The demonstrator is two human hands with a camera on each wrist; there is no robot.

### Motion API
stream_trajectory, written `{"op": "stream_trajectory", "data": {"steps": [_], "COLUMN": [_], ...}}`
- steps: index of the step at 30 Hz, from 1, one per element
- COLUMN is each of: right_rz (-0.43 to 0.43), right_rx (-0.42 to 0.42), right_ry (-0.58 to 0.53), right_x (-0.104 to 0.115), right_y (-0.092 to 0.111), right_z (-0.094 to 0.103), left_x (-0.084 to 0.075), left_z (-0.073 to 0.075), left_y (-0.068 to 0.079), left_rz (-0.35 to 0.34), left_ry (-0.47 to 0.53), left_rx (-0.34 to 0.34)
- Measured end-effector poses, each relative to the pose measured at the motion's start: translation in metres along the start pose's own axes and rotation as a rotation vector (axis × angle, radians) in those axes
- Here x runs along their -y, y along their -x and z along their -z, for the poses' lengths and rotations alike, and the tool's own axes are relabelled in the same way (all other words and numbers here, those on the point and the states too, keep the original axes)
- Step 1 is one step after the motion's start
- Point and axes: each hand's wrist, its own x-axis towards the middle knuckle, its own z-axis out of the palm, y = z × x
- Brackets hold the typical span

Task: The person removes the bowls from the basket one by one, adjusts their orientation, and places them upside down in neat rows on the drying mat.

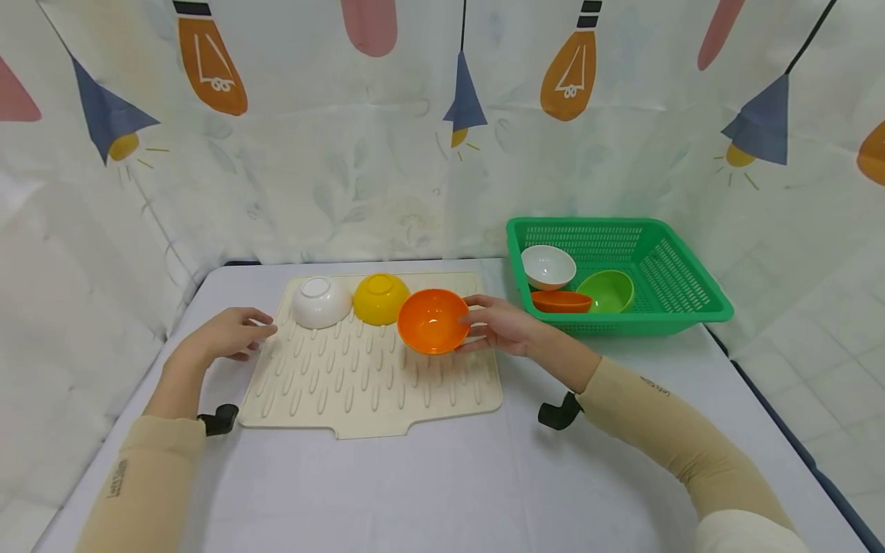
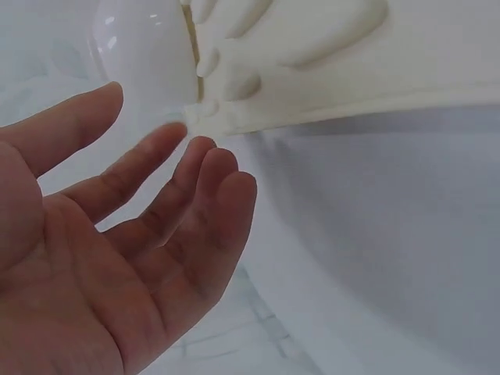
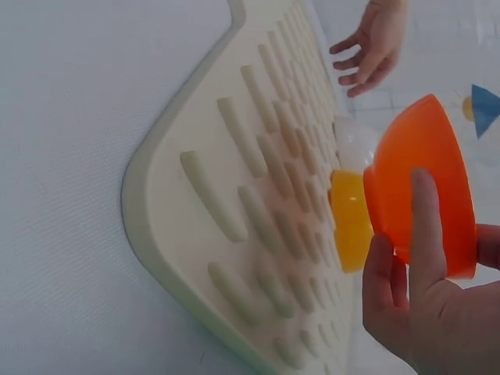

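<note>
An orange bowl (image 1: 433,322) is held by its right side in my right hand (image 1: 501,326), its opening facing up and toward me. The right wrist view shows the fingers spread along the outside of the bowl (image 3: 426,180), above the cream ribbed drying mat (image 1: 373,384). Upside down at the mat's back edge sit a white bowl (image 1: 321,303) and, beside it, a yellow bowl (image 1: 381,299). My left hand (image 1: 231,336) hovers off the mat's left edge with loosely bent fingers and nothing in it, nearest the white bowl (image 2: 144,47).
At the back right of the white-covered table (image 1: 442,491) stands a green basket (image 1: 664,319). Inside are a white bowl (image 1: 548,266), an orange bowl (image 1: 560,302) tipped on its side and a green bowl (image 1: 608,292). A printed curtain (image 1: 415,192) hangs behind.
</note>
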Motion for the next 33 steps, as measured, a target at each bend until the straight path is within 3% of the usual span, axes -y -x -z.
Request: {"op": "stream_trajectory", "data": {"steps": [4, 7, 12, 16, 19, 25, 29, 33], "right_rz": [-0.01, -0.015, -0.017, -0.016, -0.017, -0.026, -0.03, -0.03], "right_rx": [-0.001, -0.001, -0.003, 0.0, 0.004, 0.005, 0.003, 0.007], "right_ry": [0.003, -0.01, -0.011, -0.003, -0.003, -0.013, -0.02, -0.022], "right_x": [-0.002, -0.003, -0.005, -0.006, -0.006, -0.007, -0.008, -0.008], "right_y": [-0.001, -0.001, -0.003, -0.003, -0.003, -0.003, -0.003, -0.003], "right_z": [0.0, 0.0, 0.001, 0.001, 0.001, 0.0, -0.001, -0.001], "left_x": [-0.019, -0.037, -0.067, -0.086, -0.097, -0.115, -0.125, -0.133], "left_z": [-0.005, -0.013, -0.032, -0.053, -0.069, -0.098, -0.11, -0.115], "left_y": [0.007, 0.013, 0.01, -0.001, -0.01, -0.021, -0.025, -0.027], "left_rz": [-0.058, -0.14, -0.285, -0.341, -0.342, -0.271, -0.236, -0.21], "left_ry": [-0.06, -0.041, 0.084, 0.279, 0.46, 0.75, 0.87, 0.904], "left_rx": [0.057, 0.13, 0.199, 0.216, 0.235, 0.236, 0.229, 0.254]}}
